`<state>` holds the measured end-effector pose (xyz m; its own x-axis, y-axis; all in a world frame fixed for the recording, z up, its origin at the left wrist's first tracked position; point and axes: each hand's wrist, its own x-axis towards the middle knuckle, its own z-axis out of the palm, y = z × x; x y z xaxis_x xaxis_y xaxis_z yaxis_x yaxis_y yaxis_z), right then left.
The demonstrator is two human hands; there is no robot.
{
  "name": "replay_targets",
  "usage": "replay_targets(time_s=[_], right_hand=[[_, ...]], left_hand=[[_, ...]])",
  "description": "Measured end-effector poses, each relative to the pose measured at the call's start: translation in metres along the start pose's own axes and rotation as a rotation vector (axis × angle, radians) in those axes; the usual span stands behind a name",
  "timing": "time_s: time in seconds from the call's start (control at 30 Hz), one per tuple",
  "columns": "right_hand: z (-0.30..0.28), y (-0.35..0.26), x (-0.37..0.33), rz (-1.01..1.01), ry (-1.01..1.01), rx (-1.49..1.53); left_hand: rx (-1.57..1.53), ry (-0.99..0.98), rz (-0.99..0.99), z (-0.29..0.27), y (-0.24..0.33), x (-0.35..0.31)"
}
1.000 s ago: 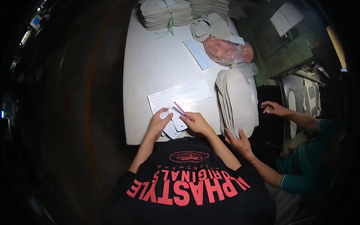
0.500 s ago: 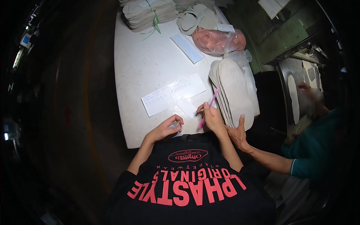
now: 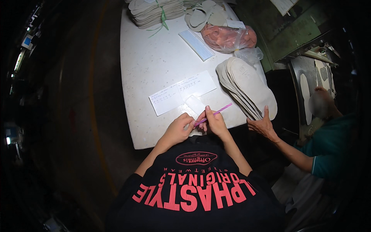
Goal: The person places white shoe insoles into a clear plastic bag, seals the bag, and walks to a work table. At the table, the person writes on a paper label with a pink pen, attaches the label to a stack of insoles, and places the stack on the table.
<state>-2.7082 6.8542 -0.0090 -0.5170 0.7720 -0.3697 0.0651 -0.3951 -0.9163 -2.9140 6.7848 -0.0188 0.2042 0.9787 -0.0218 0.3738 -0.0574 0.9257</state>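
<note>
Near the table's front edge, my right hand (image 3: pixel 216 124) grips a pink-and-purple striped pen (image 3: pixel 223 108), tilted up to the right. The fingers of my left hand (image 3: pixel 177 130) are closed at the pen's lower end. A small white slip of paper (image 3: pixel 195 104) lies just beyond my hands. Behind the slip is an open booklet (image 3: pixel 164 102) with handwriting on its pages. To the right, a fanned stack of pale sole-shaped pieces (image 3: pixel 247 83) rests on the table, and a co-worker's hand (image 3: pixel 262 126) touches its near end.
Tied stacks of sole-shaped pieces (image 3: pixel 156 14) stand at the far end of the white table (image 3: pixel 143 58). A clear bag of orange-pink pieces (image 3: pixel 228 38) and a flat blue-white pad (image 3: pixel 196 45) lie beyond the booklet. A green machine (image 3: pixel 288 40) stands at the right.
My left hand has moved right to meet the pen, whose lower end has swung left. The stack's near end and the co-worker's hand have shifted right. A greyish thing at my left hand is now hidden.
</note>
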Motion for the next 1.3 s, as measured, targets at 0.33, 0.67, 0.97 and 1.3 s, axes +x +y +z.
replay_targets(time_s=[0.33, 0.67, 0.97, 1.3], right_hand=[[-0.035, -0.047, -0.011, -0.406, -0.003, 0.238], [-0.018, -0.006, 0.002, -0.602, -0.025, -0.991], [-0.018, 0.007, -0.01, -0.355, 0.263, -0.477], [-0.007, 0.016, 0.049, -0.229, 0.4, -0.318]], left_hand=[[-0.384, -0.405, -0.07, -0.042, 0.01, 0.0], [0.833, 0.2, -0.161, -0.029, -0.02, 0.02], [0.577, 0.217, 0.268, -0.011, -0.02, 0.019], [0.735, 0.107, 0.392, 0.013, -0.021, 0.025]])
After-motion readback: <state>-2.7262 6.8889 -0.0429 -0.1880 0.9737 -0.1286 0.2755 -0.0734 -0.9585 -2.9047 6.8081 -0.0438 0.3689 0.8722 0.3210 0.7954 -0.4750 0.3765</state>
